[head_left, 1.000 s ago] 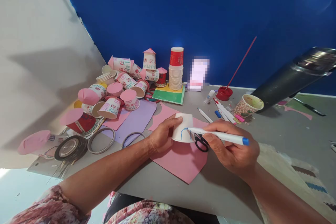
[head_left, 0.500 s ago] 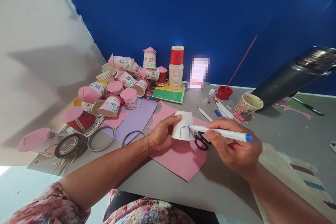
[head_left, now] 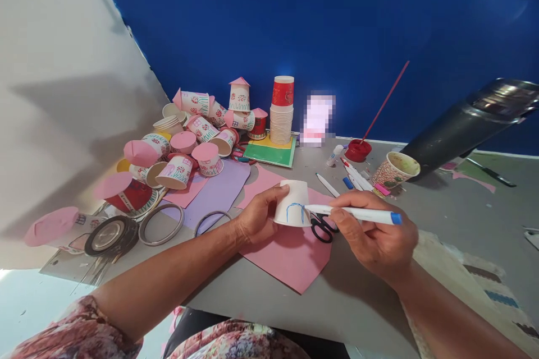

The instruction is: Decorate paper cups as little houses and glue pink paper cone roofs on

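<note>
A white paper cup point(head_left: 293, 193), upside down with its wide rim at the bottom, is held by my left hand point(head_left: 260, 214), thumb on its side. Blue lines forming an arch are drawn on its front. My right hand point(head_left: 376, 235) grips a white marker point(head_left: 362, 213) with a blue end; its tip is at the right side of the arch, on or very near the cup. Below the cup lies a sheet of pink paper point(head_left: 290, 263). Black-handled scissors point(head_left: 322, 230) rest on it, partly hidden behind the cup and my right hand.
Decorated paper cups with pink paper tops point(head_left: 174, 171) are heaped at the left. A cup stack point(head_left: 281, 118) stands at the back. Tape rolls point(head_left: 112, 235) lie at the left; loose markers point(head_left: 353, 174), a patterned cup point(head_left: 396, 170) and a dark flask point(head_left: 458, 129) are at the right.
The marker tip has moved slightly down along the right side of the blue arch, and that line looks a little longer. My left hand keeps the cup nearly still.
</note>
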